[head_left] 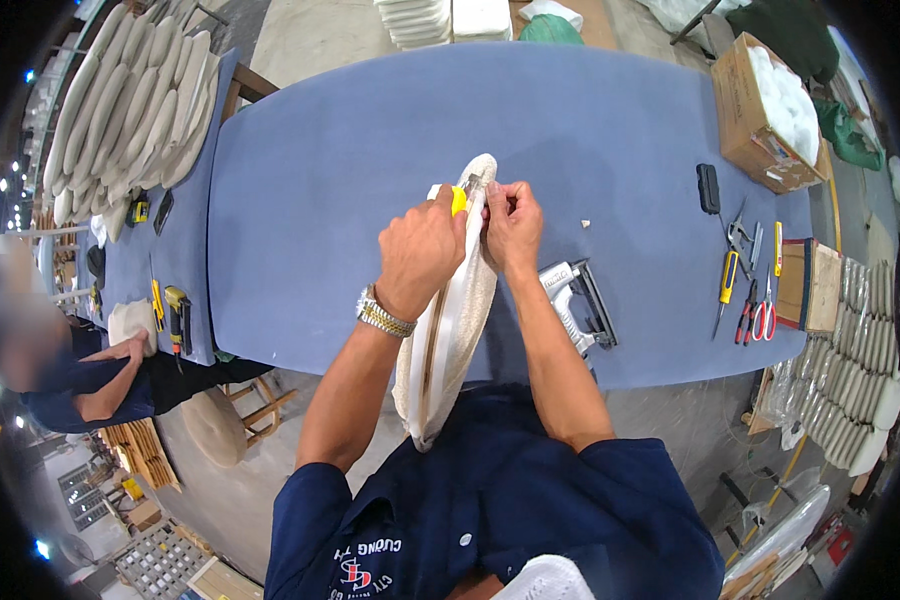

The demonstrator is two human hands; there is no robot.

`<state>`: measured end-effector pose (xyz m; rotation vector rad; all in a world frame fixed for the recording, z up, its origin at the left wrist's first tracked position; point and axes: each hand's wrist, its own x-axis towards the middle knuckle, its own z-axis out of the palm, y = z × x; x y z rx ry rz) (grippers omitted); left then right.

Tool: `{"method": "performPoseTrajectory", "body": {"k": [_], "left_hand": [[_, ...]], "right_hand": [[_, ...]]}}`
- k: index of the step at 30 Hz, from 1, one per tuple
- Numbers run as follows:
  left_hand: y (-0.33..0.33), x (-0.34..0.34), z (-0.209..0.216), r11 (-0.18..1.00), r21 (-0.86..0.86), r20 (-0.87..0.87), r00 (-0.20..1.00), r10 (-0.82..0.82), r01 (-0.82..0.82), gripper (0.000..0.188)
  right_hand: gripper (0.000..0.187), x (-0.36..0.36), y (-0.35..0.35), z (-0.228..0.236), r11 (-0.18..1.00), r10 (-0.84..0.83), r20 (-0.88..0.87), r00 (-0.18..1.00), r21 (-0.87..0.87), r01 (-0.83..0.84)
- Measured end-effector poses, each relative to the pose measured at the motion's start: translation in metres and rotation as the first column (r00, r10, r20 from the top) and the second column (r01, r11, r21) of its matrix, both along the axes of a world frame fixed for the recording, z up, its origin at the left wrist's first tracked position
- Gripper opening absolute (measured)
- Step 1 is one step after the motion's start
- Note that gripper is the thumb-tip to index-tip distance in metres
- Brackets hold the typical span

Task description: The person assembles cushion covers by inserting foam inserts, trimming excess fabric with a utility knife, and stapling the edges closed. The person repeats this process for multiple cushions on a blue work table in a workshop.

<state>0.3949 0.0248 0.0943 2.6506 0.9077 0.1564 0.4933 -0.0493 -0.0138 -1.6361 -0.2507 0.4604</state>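
Observation:
A cream upholstered seat pad (475, 290) stands on its edge between my arms, its near end against my shirt. A white strip and a brown board edge run along the side that faces up. My left hand (420, 250) is closed around a yellow-handled tool (459, 201) at the pad's far part; the fist hides most of it, so its kind is unclear. With fingers pinched, my right hand (513, 225) grips the cover of the pad near its far end. Just right of the pad, a silver staple gun (580, 305) lies on the blue table (320, 150).
Toward the table's right lie red-handled scissors (765, 318), a yellow screwdriver (727, 280), pliers (738, 235) and a black case (708, 188). A cardboard box (750, 120) with white stuffing stands far right. Stacked pads (135, 110) fill the far left, where a co-worker (80, 350) handles another pad.

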Motion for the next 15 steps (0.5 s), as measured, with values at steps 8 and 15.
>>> {"method": "performPoseTrajectory", "body": {"k": [8,15], "left_hand": [[0.001,0.007,0.008,0.989,0.106,-0.079,0.992,-0.094,0.103,0.033],[0.003,0.016,0.013,0.992,0.069,-0.161,0.983,-0.09,0.102,0.026]], "right_hand": [[0.028,0.001,0.002,0.004,0.994,0.033,-0.099,0.995,0.105,-0.023],[0.027,0.002,0.003,0.009,0.987,0.047,-0.125,0.991,0.159,-0.026]]}}
